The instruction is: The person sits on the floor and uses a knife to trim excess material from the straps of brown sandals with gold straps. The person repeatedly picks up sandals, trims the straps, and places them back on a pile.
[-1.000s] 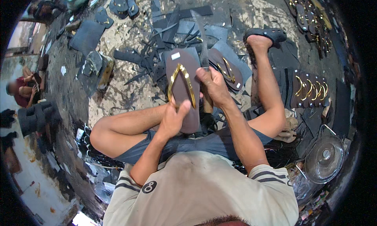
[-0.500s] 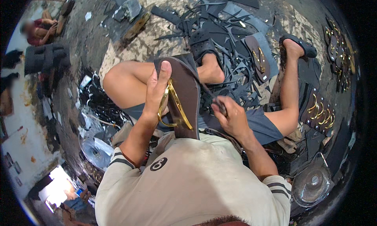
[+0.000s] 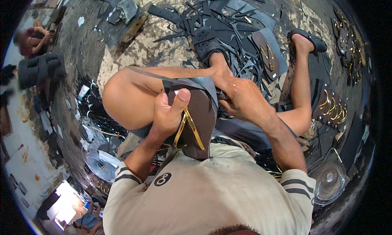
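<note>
My left hand (image 3: 168, 114) is closed round a brown flip-flop (image 3: 201, 112) with gold straps, thumb lying on top near its toe end. The heel end rests against my shirt. Dark grey rubber (image 3: 208, 84) sticks out past the sole at the toe. My right hand (image 3: 247, 99) is closed at the right side of the toe, gripping a knife whose handle is mostly hidden by the fingers. A thin, blurred grey strip (image 3: 151, 74) runs from the toe across my bent leg; whether it is blade or rubber I cannot tell.
Black rubber offcuts (image 3: 232, 43) are heaped ahead of me, beside another brown flip-flop (image 3: 266, 57). More gold-strapped footwear (image 3: 332, 108) lies at the right, above a fan (image 3: 328, 182). A clear coil (image 3: 100, 163) lies at left. Another person (image 3: 30, 41) sits far left.
My right hand has moved up and in to the toe end, the knife now mostly hidden. The flip-flop and left hand have shifted slightly down and right in view. Grey rubber at the toe is bent outward.
</note>
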The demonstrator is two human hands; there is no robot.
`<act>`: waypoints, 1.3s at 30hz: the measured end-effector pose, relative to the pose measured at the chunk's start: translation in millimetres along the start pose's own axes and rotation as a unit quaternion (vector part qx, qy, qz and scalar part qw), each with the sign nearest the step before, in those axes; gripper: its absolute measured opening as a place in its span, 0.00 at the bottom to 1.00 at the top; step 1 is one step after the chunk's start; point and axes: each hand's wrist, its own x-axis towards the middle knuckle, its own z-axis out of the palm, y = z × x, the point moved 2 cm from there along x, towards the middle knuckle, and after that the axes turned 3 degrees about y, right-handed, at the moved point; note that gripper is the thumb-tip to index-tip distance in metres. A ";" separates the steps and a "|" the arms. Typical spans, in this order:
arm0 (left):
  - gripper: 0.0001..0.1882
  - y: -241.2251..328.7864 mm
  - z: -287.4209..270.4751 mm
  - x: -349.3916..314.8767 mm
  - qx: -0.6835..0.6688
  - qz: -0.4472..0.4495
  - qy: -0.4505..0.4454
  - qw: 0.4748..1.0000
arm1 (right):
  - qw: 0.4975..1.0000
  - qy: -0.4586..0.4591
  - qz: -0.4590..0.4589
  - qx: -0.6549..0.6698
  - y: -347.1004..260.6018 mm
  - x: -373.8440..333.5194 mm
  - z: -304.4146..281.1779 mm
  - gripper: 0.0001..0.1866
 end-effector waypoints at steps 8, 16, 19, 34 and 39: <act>0.19 4.7 -0.2 -3.8 0.074 0.014 -0.044 0.996 | 0.995 0.023 -0.044 0.087 -8.1 46.8 -12.0 0.16; 0.27 25.8 32.2 39.8 -0.241 0.028 -0.132 0.961 | 0.886 0.093 0.178 0.417 9.2 25.5 -51.7 0.17; 0.27 -4.9 52.6 27.6 -0.122 0.122 -0.120 0.978 | 0.788 0.263 0.200 0.519 33.7 8.4 -54.6 0.19; 0.18 -25.1 38.1 26.2 -0.291 0.015 0.133 0.947 | 0.967 0.223 0.125 -0.007 41.8 -73.8 44.9 0.14; 0.17 -43.5 18.3 20.4 -0.274 0.031 0.103 0.956 | 0.983 0.147 0.111 -0.022 29.7 -46.5 31.2 0.18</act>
